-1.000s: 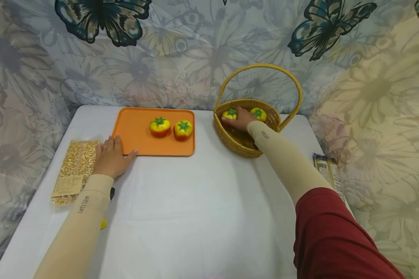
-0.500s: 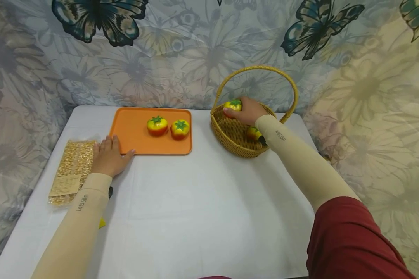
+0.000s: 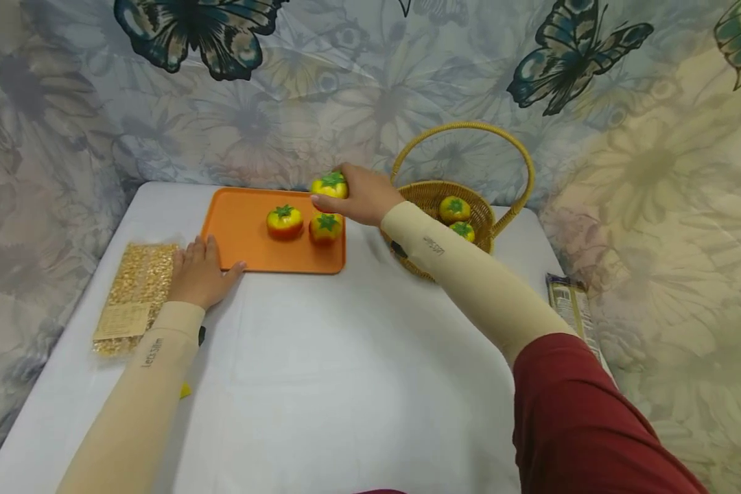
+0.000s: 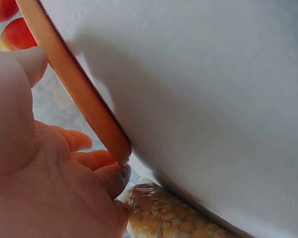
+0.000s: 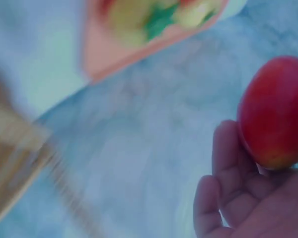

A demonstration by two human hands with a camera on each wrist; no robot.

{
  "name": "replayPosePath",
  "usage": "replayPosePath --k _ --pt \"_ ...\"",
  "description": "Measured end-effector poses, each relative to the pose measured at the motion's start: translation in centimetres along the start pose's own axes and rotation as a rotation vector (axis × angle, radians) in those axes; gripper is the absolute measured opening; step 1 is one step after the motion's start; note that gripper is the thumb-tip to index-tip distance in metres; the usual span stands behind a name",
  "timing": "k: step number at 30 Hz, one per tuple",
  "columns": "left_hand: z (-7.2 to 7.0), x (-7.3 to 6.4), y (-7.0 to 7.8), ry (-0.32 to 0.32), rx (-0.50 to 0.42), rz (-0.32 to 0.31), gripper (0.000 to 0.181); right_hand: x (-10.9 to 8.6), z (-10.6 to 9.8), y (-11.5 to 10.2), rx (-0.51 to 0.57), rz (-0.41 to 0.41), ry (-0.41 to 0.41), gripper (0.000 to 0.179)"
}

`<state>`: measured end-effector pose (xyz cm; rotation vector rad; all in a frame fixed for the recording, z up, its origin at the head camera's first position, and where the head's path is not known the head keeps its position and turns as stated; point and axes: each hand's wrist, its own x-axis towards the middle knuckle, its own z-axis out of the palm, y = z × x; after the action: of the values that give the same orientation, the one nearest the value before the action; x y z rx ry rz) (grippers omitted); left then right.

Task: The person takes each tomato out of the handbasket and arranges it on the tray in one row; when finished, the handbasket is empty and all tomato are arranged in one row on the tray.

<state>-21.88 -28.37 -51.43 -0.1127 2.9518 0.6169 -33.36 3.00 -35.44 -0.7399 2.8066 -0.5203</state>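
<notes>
My right hand (image 3: 368,195) holds a yellow-and-red tomato (image 3: 330,185) above the back right corner of the orange tray (image 3: 243,257). In the right wrist view, that tomato's red underside (image 5: 275,111) shows against the fingers. Two similar tomatoes sit on the tray, one near the middle (image 3: 285,222) and one at the right (image 3: 325,228). My left hand (image 3: 201,274) rests spread at the tray's front left corner, thumb along its front edge (image 4: 74,82). Two more tomatoes (image 3: 454,209) lie in the wicker basket (image 3: 483,206), partly behind the right forearm.
A clear bag of corn kernels (image 3: 136,291) lies left of the left hand. A printed packet (image 3: 571,302) is at the table's right edge. A small yellow thing (image 3: 185,390) peeks out by the left sleeve. The tall basket handle (image 3: 469,125) arches up; a patterned cloth hangs behind.
The right hand has taken a tomato, lifted it out of the basket and carried it left to above the tray. The left hand stays at the tray corner.
</notes>
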Motion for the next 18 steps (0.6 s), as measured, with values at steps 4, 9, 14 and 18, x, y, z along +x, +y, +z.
replayPosePath --k 4,9,14,18 --pt "-0.2 0.1 -0.1 0.004 0.018 -0.002 0.1 4.7 3.1 -3.9 -0.014 -0.061 -0.011 0.091" --pt "0.1 0.3 -0.3 0.024 0.024 0.001 0.097 10.1 7.5 -6.9 -0.029 -0.067 -0.041 0.088" --pt "0.2 0.3 -0.4 0.022 0.017 -0.004 0.097 13.5 11.1 -7.9 -0.129 -0.099 -0.009 0.088" --pt "-0.3 0.0 -0.5 0.021 0.022 -0.012 0.095 14.8 12.9 -8.1 -0.225 -0.114 -0.027 0.098"
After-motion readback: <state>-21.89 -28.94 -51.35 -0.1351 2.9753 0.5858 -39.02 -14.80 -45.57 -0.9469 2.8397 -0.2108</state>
